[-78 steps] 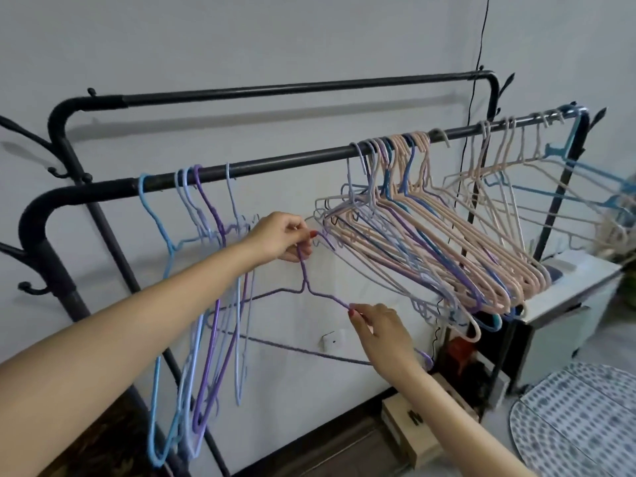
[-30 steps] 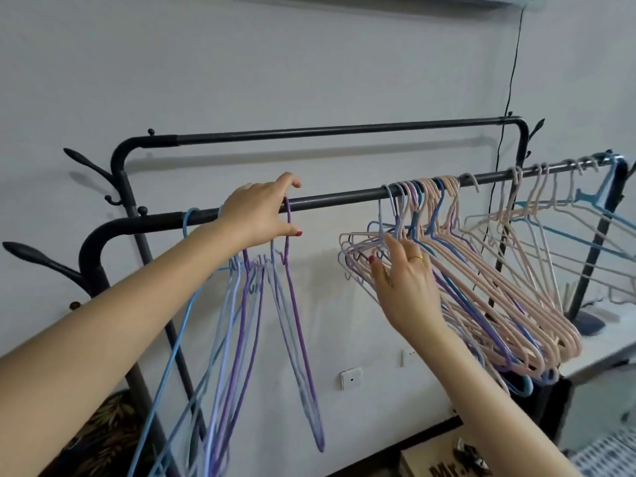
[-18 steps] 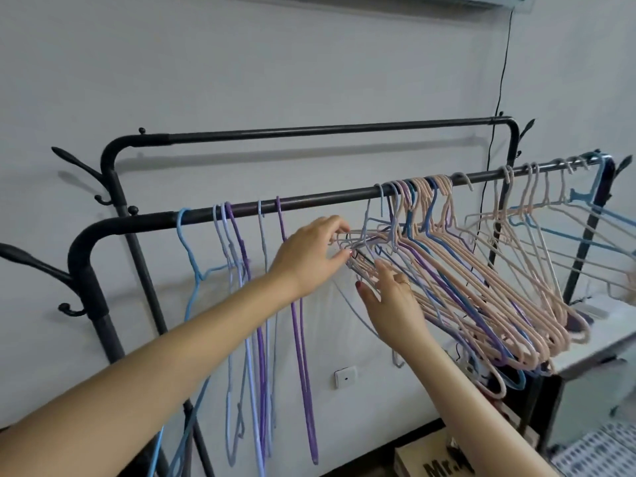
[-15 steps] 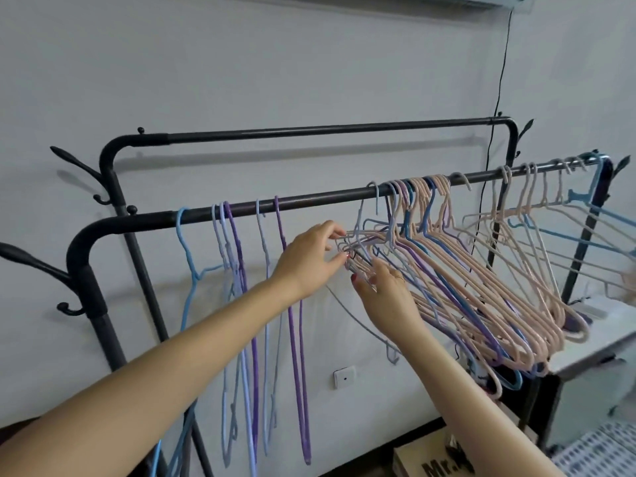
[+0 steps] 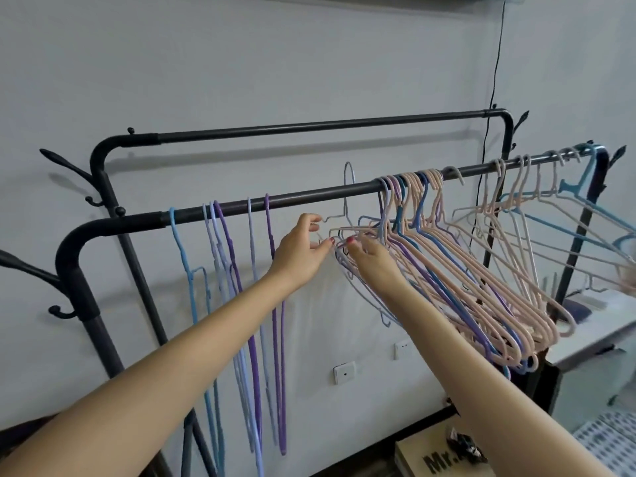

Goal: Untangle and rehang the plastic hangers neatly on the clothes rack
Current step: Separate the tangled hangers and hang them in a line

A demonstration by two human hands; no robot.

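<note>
Now | left hand (image 5: 300, 251) grips pale hanger (image 5: 348, 187) | hook above rail (image 5: 309, 196)

Counts on and around the clothes rack

The rack (image 5: 103, 222) had two horizontal bars, a front one (image 5: 309, 196) and a rear one (image 5: 309, 127). At the left of the front bar hung six separated hangers (image 5: 251, 304): one blue, three pale lilac, two purple. One pale hanger (image 5: 348, 201) stood lifted off the bar. The tangled bunch (image 5: 464, 280) of pink, blue and purple hangers was too dense to count, as was the spread group at the far right (image 5: 537, 215). Two hands were there, left (image 5: 303, 251) and right (image 5: 373, 259). Two wall sockets (image 5: 344, 372) showed below.
</note>
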